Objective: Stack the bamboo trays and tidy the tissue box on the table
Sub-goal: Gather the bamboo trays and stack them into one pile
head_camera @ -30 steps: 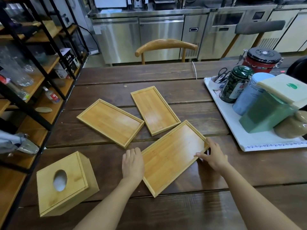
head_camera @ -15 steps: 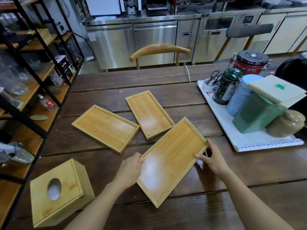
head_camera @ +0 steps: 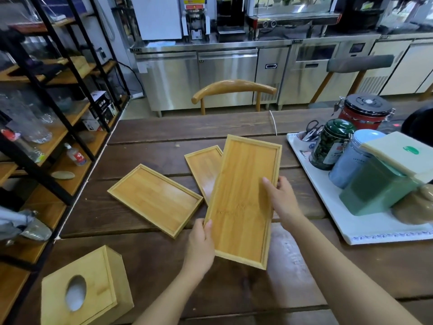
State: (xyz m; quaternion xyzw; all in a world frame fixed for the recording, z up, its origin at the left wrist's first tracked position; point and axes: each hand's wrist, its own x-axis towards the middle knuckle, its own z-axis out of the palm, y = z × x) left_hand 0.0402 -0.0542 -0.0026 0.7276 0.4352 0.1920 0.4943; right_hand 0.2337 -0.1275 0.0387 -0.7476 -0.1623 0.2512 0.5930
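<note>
I hold a long bamboo tray [head_camera: 243, 198] lifted off the dark wooden table [head_camera: 145, 254], tilted toward me. My left hand [head_camera: 201, 242] grips its near left edge, and my right hand [head_camera: 278, 198] grips its right edge with the thumb inside. A second bamboo tray [head_camera: 203, 170] lies flat behind it, partly hidden by the held one. A third bamboo tray [head_camera: 155, 199] lies flat to the left. The bamboo tissue box [head_camera: 84, 294] with an oval hole sits at the near left corner of the table.
A white tray [head_camera: 358, 228] on the right carries several tins, a red jar [head_camera: 365, 111] and a green box [head_camera: 377, 195]. A black-framed shelf [head_camera: 46, 127] stands along the left edge. A wooden chair [head_camera: 234, 90] is at the far side.
Both hands have lifted the near tray off the table and turned it lengthwise, so it now overlaps the middle tray. The other two trays and the tissue box stayed in place.
</note>
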